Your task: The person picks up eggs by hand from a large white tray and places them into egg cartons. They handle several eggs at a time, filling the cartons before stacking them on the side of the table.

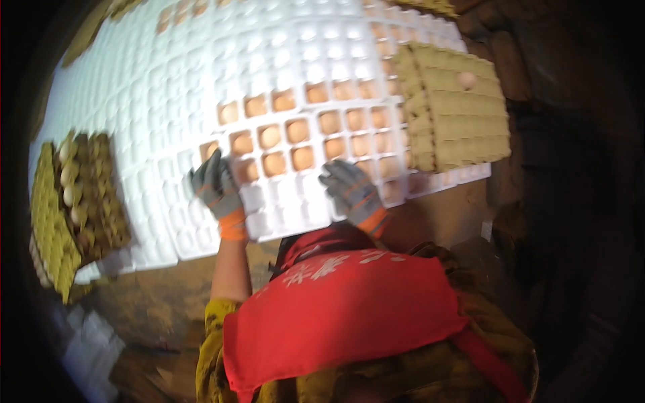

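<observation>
White plastic egg trays (279, 218) cover the surface before me, with brown eggs (270, 136) sitting in several cells of the nearer ones. My left hand (218, 185), in a grey glove with an orange cuff, has its fingertips at the lower edge of a brown egg (210, 148) in a cell; the fingers look parted and grip nothing I can see. Farther right, my right hand (353, 191), gloved alike, is spread over the tray cells beside the lower row of eggs. Its palm side is hidden.
A stack of yellowish pulp egg trays (463, 111) lies at the right, with one egg (466, 80) on top. At the left, tilted pulp trays (57, 221) stand with pale eggs (67, 178) between them. A red apron (342, 302) covers my front.
</observation>
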Motion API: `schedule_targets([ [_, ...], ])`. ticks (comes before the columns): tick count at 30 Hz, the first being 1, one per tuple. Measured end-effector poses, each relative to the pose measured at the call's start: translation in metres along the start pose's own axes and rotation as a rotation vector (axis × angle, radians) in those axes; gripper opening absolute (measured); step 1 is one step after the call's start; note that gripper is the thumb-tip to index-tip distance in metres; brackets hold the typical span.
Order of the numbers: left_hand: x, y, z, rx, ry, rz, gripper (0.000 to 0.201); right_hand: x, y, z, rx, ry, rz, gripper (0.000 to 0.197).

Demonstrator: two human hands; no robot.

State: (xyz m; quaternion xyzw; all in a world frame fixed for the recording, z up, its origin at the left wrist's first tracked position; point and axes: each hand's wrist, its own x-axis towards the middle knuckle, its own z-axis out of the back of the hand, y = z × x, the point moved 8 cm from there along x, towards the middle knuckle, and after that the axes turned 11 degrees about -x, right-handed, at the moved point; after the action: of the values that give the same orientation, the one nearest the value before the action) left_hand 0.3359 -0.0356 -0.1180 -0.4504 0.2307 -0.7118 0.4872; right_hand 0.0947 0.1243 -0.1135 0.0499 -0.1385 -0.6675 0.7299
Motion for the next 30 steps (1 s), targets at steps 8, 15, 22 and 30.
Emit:
schedule_targets([
  [8,-0.004,-0.004,0.002,0.018,-0.039,0.014,0.032,0.000,-0.120,0.196,0.096,-0.423,-0.253,0.041],
  [15,-0.004,-0.032,-0.015,0.135,-0.050,0.041,0.030,0.027,-0.278,0.225,-0.326,-0.196,-0.262,0.054],
  [22,-0.035,-0.080,-0.048,-0.130,-0.035,0.180,0.027,-0.009,-0.298,0.218,1.196,-0.403,-0.594,0.053],
  [30,-0.066,-0.095,-0.068,-0.342,0.023,0.270,0.030,-0.019,-0.204,0.163,2.120,-0.111,-0.278,0.050],
])
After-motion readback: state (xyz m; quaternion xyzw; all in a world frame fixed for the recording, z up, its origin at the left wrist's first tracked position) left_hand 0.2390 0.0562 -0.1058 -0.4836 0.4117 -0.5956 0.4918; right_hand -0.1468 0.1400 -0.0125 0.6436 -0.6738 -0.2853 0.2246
